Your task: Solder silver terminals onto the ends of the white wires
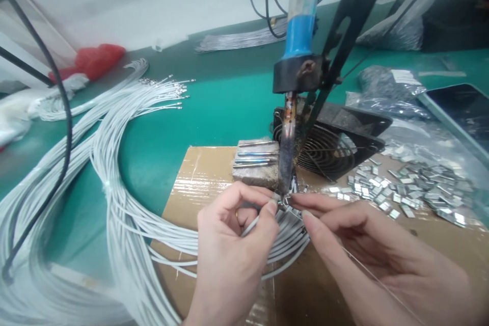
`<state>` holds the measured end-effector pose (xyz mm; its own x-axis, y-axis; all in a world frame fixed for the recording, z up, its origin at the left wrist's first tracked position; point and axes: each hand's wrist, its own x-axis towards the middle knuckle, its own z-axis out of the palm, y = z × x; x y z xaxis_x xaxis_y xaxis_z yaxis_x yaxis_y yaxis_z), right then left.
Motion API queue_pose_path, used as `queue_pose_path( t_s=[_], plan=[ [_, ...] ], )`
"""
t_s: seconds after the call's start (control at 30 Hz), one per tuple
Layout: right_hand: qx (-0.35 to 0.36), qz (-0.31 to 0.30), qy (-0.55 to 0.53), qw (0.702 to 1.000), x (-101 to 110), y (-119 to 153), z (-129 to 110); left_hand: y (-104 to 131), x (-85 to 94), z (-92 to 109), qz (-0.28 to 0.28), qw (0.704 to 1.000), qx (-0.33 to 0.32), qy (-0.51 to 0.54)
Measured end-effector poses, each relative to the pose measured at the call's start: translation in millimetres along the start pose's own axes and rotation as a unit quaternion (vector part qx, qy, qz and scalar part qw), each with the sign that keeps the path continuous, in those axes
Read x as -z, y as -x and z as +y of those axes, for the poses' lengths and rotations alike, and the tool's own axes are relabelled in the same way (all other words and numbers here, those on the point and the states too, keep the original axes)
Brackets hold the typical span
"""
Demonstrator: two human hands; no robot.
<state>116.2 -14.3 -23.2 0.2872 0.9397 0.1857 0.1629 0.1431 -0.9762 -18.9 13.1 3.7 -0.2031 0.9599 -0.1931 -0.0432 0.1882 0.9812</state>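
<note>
My left hand (233,247) pinches a white cable (250,226) close to its end, right below the tip of a blue-handled soldering iron (303,20). The iron is fixed in a black stand and points downward. My right hand (385,260) holds a thin solder wire (376,279), which trails from the fingers to the lower right. Its fingertips come close to the cable end. A small shiny metal part shows between the two hands, but its details are too small to make out. Several other cable ends lie behind and under the fingers.
Cardboard (202,175) covers the green table (214,107). A block with metal rods (255,175) and a black fan (324,147) stand behind my hands. Small metal plates (405,188) lie at right near a phone (464,117). White cable bundles (110,178) fill the left.
</note>
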Motion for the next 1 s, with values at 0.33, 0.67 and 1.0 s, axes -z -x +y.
queue_pose_path(
  t_s=[0.33,0.67,1.0],
  plan=[
    [-0.003,0.017,0.018,1.0,1,2,-3,6,-10.6,6,0.05,0.998,0.013,0.039],
    [-0.03,0.034,-0.01,0.999,-5,1,-6,3,-3.8,2,0.026,0.999,0.009,0.022],
    [-0.02,0.03,0.025,0.999,-2,4,-3,2,0.4,0,-0.011,1.0,-0.004,0.008]
  ],
)
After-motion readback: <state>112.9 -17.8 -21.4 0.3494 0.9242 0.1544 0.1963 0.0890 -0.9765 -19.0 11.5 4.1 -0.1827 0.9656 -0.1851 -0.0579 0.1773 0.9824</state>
